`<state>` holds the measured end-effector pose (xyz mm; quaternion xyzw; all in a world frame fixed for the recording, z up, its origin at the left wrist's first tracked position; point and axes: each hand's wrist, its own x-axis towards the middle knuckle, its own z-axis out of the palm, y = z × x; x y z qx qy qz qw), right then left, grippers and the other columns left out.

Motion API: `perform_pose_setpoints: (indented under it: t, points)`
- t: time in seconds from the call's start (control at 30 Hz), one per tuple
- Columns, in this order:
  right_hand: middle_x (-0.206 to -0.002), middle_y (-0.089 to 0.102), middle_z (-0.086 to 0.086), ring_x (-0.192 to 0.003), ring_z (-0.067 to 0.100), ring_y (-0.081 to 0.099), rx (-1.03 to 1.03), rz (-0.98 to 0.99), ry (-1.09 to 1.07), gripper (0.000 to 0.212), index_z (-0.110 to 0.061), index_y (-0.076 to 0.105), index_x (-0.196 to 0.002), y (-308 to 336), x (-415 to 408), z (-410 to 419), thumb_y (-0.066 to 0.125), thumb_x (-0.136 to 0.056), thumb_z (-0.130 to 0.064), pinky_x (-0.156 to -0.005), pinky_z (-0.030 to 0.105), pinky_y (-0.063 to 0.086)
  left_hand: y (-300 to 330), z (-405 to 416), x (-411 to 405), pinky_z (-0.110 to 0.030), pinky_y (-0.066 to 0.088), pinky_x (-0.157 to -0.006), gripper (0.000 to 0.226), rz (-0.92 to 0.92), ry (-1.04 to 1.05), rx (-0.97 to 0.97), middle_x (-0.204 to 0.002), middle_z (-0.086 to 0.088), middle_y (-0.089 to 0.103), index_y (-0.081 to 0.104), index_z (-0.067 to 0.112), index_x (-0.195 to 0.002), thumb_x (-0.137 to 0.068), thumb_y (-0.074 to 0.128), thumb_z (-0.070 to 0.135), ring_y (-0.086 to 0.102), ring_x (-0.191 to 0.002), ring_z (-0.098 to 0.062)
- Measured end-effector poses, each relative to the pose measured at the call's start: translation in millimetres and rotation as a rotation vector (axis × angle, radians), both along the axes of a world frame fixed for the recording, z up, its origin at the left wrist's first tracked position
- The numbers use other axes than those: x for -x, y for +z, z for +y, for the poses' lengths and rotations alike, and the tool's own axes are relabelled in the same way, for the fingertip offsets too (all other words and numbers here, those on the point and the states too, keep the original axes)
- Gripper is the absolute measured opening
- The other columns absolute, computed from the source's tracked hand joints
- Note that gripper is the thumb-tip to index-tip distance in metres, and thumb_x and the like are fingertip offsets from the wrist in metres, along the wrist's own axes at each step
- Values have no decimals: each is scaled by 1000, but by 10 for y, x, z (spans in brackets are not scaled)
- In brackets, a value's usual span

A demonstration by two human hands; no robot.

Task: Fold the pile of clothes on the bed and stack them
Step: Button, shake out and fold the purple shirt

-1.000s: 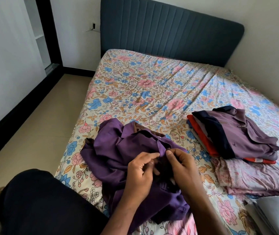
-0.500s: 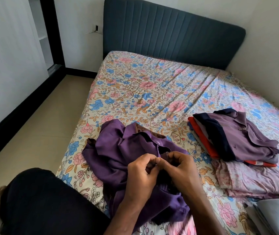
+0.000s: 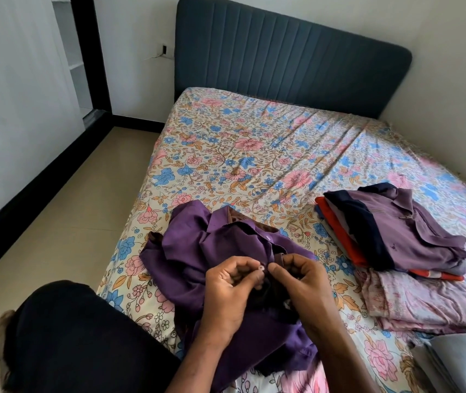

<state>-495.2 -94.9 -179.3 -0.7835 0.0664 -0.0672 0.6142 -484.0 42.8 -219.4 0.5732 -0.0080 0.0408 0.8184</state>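
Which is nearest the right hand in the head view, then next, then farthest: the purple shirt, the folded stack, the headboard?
From the right hand:
1. Purple shirt, pinched in its fingers at the bed's near edge.
2. Folded stack, to its right on the bed.
3. Headboard, at the bed's far end.

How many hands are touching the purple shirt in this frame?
2. The left hand and the right hand meet at the front opening of the purple shirt, each pinching the fabric near a button. Both hands are fully visible, so none is hidden.
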Motion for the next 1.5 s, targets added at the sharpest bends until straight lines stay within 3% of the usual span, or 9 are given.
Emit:
perform_pose_setpoints:
  t: [0.17, 0.33, 0.5, 0.6, 0.7, 0.8, 1.07, 1.27, 1.5]
  points:
    - [-76, 76, 10, -73, 41, 72, 111, -35, -37, 11, -19, 78, -87, 36, -12, -67, 72, -94, -13, -67, 62, 59, -109, 16, -20, -22, 55, -69, 22, -120, 209, -270, -77, 4, 74, 76, 17, -83, -81, 78, -5, 71, -73, -11]
    - [-70, 72, 2, -62, 23, 67, 331, -77, 72, 12, -21, 75, -79, 71, -4, -68, 77, -90, -14, -59, 47, 57, -100, -23, 8, -22, 57, -73, 21, -338, 317, -489, -86, 12, 74, 78, 11, -87, -79, 78, -8, 71, -81, -4]
    - [-67, 65, -6, -61, 14, 60, 411, -111, 35, 18, -25, 68, -73, -44, -58, -43, 80, -86, -21, -58, 39, 52, -74, -35, 23, -24, 57, -78, 19, -388, 270, -448, -89, 11, 74, 77, 11, -89, -82, 75, -7, 71, -85, -7]
    - [-69, 66, 3, -60, 17, 58, 427, -83, 67, 18, -19, 68, -75, -59, -63, -64, 77, -89, -25, -58, 41, 49, -76, -41, 29, -26, 57, -77, 17, -308, 256, -365, -87, 9, 74, 76, 12, -90, -85, 74, -5, 72, -83, -12]
    - [-71, 66, 13, -59, 28, 57, 317, -31, 69, 26, -9, 66, -80, -73, -40, -24, 77, -90, -30, -55, 46, 50, -86, -55, 33, -29, 59, -76, 20, -196, 201, -263, -84, 6, 75, 75, 14, -91, -86, 73, -5, 73, -81, -15]
    - [-69, 61, 22, -57, 25, 54, 117, -20, 82, 26, -2, 65, -80, -49, -6, 14, 76, -91, -23, -51, 38, 45, -62, -56, 41, -24, 57, -76, 20, -140, 169, -201, -84, 3, 76, 75, 15, -91, -86, 73, -5, 73, -80, -14]
    - [-95, 65, 38, -84, 35, 59, -359, 61, 146, 25, -2, 73, -100, -51, 6, 21, 66, -92, -24, -72, 41, 49, 2, -38, 30, -20, 55, -74, 18, -65, 136, -49, -84, -2, 76, 76, 12, -86, -81, 78, -5, 72, -79, -11]
    - [-90, 61, 28, -85, 35, 53, -401, 84, 168, 54, 5, 69, -101, -117, -18, 49, 79, -82, -44, -71, 38, 49, -19, -43, 16, -21, 55, -70, 21, -21, 141, -46, -80, -4, 75, 74, 15, -84, -80, 79, -5, 70, -73, -10]
    - [-92, 68, 35, -81, 35, 62, -330, 81, 192, 21, 1, 73, -97, -93, 10, 10, 75, -90, -19, -70, 37, 54, -1, -35, 22, -19, 54, -69, 19, 14, 109, 1, -80, -4, 75, 73, 12, -87, -82, 77, -6, 69, -73, -9]
